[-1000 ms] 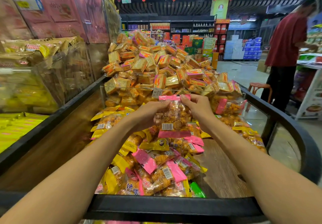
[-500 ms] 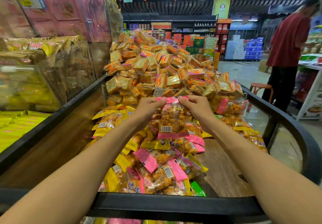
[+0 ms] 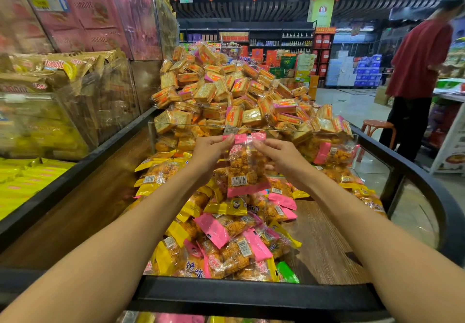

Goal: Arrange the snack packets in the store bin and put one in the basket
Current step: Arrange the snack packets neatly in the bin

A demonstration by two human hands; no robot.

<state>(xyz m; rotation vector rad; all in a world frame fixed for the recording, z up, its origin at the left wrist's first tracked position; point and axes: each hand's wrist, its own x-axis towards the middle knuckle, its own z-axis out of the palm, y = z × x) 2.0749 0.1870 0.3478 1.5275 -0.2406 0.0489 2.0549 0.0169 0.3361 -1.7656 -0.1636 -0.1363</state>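
The basket named in the task does not show anywhere in the view. Both forearms run out of frame at the bottom corners, and the black front rail of the store bin (image 3: 251,295) hides the nearest packets behind it. The left hand (image 3: 210,153) and the right hand (image 3: 281,158) hold one pink-edged snack packet (image 3: 245,166) upright above the heap, each pinching a top corner of its pink seal between thumb and fingers; the lower fingers of both hands are tucked behind the clear film and hard to make out. A barcode sticker sits low on the packet's face, its digits too small to read, and the red characters near the top are blurred. Below, the loose pile of pink and yellow packets (image 3: 226,234) lies on the wooden surface; one near the front shows blue Chinese characters. Beyond a clear divider (image 3: 314,131) rises a mound of cracker packs (image 3: 226,91), lettering illegible. On the left, the pink bags (image 3: 98,13) show mirrored digits reading roughly "1000".
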